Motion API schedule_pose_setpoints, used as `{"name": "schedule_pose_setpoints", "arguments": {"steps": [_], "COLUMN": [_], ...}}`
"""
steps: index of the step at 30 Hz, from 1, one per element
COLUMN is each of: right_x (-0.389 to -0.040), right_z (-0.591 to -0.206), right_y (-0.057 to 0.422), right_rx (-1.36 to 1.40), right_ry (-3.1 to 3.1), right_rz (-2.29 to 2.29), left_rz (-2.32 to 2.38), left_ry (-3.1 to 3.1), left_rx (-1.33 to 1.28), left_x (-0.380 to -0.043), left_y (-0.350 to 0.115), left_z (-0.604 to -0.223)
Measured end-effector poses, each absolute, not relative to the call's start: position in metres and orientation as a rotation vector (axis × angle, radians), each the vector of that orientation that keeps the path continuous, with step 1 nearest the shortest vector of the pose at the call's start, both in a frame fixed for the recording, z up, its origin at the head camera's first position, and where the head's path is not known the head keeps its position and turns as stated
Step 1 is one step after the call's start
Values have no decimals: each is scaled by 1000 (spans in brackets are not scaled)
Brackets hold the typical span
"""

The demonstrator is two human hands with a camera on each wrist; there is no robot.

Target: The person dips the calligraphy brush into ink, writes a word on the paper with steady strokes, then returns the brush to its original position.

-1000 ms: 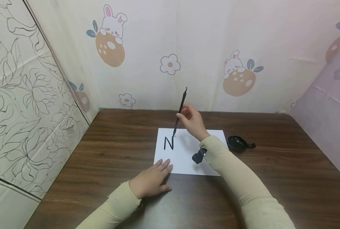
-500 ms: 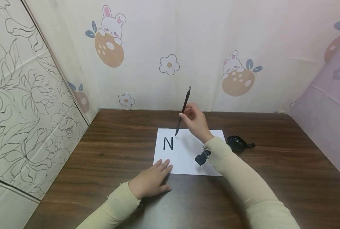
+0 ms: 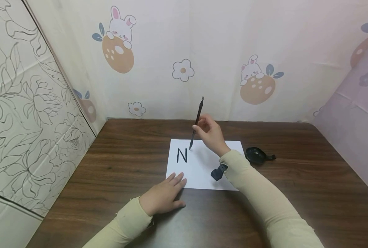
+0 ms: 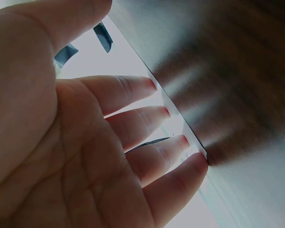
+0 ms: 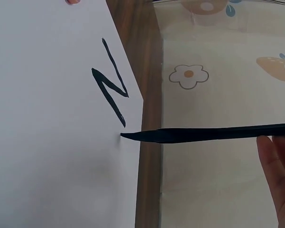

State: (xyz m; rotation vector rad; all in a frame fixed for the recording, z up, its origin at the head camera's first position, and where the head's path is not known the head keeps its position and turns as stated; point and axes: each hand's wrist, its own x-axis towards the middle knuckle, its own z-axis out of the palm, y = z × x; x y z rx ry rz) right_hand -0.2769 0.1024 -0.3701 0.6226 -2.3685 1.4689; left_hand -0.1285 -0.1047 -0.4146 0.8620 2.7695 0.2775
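The fingers of the right hand (image 3: 212, 135) pinch a dark brush (image 3: 199, 112) partway along its handle, the thumb facing the fingertips. The brush leans, its looped end up and its tip down over the white paper (image 3: 199, 179), just right of the written letter; whether the tip touches cannot be told. The fingers of the left hand (image 3: 165, 196) lie straight and slightly spread on the paper's near left corner, the thumb off the sheet.

Just beside the paper's right edge sits a small black dish (image 3: 256, 155), its short handle pointing right. Its inside is dark and glossy, so any contents cannot be made out.

Paper and dish lie on a dark brown wood-grain counter (image 3: 109, 193). A black strap with a block on it (image 3: 218, 172) circles the right wrist; both sleeves are pale cream.

Behind the counter hangs a pale cloth (image 3: 159, 41) printed with rabbits, orange-brown spotted fruit and outlined flowers. On the left stands a white panel (image 3: 41, 103) with black line-drawn blooms; the right side is lilac-tinted.

The only readable writing is a black capital "N" (image 3: 182, 155) on the paper's left part.
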Motion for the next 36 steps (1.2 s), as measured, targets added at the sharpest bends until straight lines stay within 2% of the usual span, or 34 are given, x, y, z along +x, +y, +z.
{"name": "schedule_pose_setpoints", "arguments": {"steps": [36], "right_x": [-269], "right_z": [-368], "right_y": [110], "right_rx": [679], "right_ry": [-2452], "right_rz": [1512], "left_rz": [275], "left_ry": [2767], "left_rx": [859], "left_x": [-129], "left_y": [-105], "left_z": [-414]}}
